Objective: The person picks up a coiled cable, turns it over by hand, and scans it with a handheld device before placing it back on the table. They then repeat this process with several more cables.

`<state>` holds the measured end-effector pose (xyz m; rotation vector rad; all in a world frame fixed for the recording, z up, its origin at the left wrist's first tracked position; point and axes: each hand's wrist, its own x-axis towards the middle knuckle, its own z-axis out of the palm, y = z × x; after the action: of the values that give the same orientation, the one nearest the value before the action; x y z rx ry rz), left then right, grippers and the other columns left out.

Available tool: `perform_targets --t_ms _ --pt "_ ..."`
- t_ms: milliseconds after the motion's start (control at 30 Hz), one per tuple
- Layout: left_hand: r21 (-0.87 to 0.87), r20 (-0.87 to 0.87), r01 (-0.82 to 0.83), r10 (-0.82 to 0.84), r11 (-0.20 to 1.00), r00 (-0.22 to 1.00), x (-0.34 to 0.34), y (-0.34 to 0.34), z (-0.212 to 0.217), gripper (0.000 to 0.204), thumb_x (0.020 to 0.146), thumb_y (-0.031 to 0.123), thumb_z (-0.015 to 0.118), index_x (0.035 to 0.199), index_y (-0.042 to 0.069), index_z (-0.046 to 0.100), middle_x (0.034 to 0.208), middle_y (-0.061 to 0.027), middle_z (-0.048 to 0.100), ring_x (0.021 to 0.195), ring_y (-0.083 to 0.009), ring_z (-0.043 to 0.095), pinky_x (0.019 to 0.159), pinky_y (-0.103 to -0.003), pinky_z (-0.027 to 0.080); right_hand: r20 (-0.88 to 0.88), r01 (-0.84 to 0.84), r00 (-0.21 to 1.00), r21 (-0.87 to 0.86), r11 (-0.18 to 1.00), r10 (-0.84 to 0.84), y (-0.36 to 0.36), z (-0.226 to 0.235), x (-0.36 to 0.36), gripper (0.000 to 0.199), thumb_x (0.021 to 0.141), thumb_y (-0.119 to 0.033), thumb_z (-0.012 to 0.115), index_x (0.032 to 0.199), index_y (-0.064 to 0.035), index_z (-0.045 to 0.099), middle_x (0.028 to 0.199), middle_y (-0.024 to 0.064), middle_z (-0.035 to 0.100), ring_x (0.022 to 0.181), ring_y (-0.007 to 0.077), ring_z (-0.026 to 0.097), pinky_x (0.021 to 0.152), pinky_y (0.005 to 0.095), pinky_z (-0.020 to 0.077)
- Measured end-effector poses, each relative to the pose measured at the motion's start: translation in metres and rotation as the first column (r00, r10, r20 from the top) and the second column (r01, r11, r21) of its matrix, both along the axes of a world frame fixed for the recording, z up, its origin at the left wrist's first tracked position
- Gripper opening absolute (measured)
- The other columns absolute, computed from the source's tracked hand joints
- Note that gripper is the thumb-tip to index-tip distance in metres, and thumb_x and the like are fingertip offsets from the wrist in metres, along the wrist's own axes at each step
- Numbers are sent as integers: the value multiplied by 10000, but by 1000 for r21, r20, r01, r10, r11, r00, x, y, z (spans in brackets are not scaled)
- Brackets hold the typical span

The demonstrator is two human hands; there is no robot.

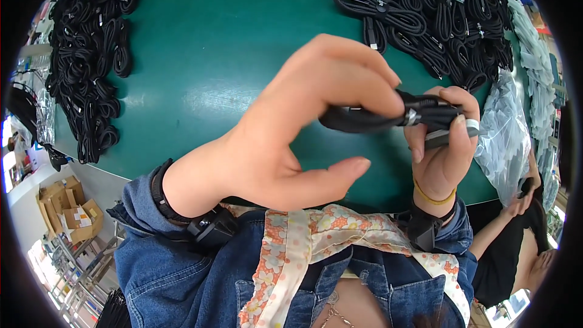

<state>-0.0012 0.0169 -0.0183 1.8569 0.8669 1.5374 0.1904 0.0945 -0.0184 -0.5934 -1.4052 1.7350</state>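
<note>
A coiled black cable is held between both hands above the green table. My left hand pinches the coil with its fingertips, the thumb stretched out below. My right hand grips the other end of the bundle, where the cable's plugs and a silver band show. Both wrists carry dark wristbands, and the right one also has a yellow band.
A heap of coiled black cables lies at the table's left, another heap of them at the back right. Clear plastic bags are piled at the right edge. Another person's hand holds something dark at the right. Cardboard boxes stand on the floor.
</note>
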Motion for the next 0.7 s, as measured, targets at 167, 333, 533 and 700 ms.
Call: perform_targets --t_ms 167,333,533,700 --pt "-95 273 -66 90 993 958 3 0 -3 539 626 -79 542 1107 45 334 1067 -226 390 921 -298 482 798 -347 408 -58 -4 998 194 981 15 -1 -1 0 498 768 -128 509 1179 35 280 916 195 510 447 83 443 399 169 340" --pt "1 169 -109 107 994 980 -1 1 -2 571 618 -90 552 1111 59 304 1049 -222 397 949 -311 470 817 -390 403 -63 31 998 189 981 -19 -3 0 -1 542 746 -100 544 1196 22 268 971 205 493 482 84 463 415 166 360" --pt "40 112 -130 124 991 986 0 1 -2 566 611 -109 546 1094 63 307 1029 -216 407 935 -309 473 815 -402 405 -47 32 999 217 976 -22 -3 -1 0 559 744 -80 548 1211 9 254 993 228 493 500 84 471 424 164 371" --pt "45 101 -137 132 990 986 -1 1 -2 568 609 -111 545 1095 63 307 1026 -213 410 930 -308 475 813 -399 408 -65 7 998 230 973 8 -1 -2 -1 560 744 -71 549 1215 2 254 1001 237 493 505 83 469 423 165 370"
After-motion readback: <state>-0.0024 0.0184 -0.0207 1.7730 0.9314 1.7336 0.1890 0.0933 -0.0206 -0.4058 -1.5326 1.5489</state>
